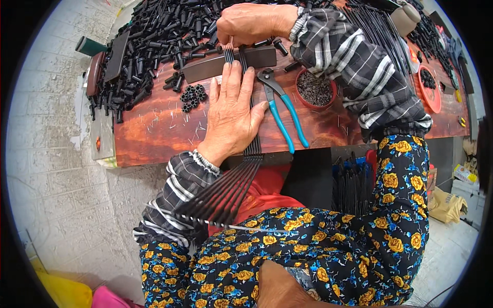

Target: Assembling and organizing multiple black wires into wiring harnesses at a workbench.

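Head view, looking down: bundle of thin black rods, lying across the front edge of the reddish wooden bench, far ends reaching a dark flat block, near ends fanning out over the lap. Left hand pressed flat on the rods, palm down, fingers stretched forward and slightly spread, thumb out toward the right, wrist bent back, forearm in a striped sleeve rising from the lower left. Not gripping, only pinning the rods against the bench. Right hand curled over the far ends of the rods at the block, knuckles up, fingers pinched narrow on the rod tips; what sits between the fingertips too small to tell. Right forearm coming in from the right side, elbow bent sharply, striped sleeve crossing above a small red bowl filled with tiny dark pieces.

Just beside the left hand's thumb: pincers with blue handles, lying on the bench, jaws toward the block. Left of the hand: small cluster of black tubes standing together. Beyond the block: large heap of black plastic tubes covering the far left of the bench. Far right: red tray with dark parts, well apart from both hands. Below: floral patterned trousers and a red cloth on the lap.
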A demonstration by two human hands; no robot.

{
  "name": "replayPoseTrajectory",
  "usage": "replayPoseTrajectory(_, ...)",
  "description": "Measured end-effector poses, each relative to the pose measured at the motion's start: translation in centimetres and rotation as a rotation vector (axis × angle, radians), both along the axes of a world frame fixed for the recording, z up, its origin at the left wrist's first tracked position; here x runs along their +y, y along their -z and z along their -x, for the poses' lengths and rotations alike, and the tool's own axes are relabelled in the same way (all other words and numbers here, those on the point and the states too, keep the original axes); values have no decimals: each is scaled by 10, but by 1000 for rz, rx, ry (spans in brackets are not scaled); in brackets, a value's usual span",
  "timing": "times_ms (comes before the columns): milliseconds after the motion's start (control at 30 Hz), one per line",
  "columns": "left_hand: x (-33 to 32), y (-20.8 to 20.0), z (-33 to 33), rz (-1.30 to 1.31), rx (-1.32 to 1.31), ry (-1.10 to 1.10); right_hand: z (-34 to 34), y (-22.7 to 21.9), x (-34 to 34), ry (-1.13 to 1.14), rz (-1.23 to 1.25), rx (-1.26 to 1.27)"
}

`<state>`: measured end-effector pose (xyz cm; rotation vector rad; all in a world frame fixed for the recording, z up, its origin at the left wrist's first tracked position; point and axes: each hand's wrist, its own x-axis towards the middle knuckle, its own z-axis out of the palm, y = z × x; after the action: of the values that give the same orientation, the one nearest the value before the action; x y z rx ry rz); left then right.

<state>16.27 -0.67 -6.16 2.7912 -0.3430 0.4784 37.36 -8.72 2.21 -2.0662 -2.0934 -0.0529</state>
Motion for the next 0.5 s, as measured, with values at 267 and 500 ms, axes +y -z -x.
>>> replayPoseTrajectory(267, 0, -2, 0, -2, 9, 10, -3, -7, -4, -93, 39, 172)
replayPoseTrajectory(500, 4, -3, 4, -15, 14, -2, 20, -13, 2, 92, 86, -319)
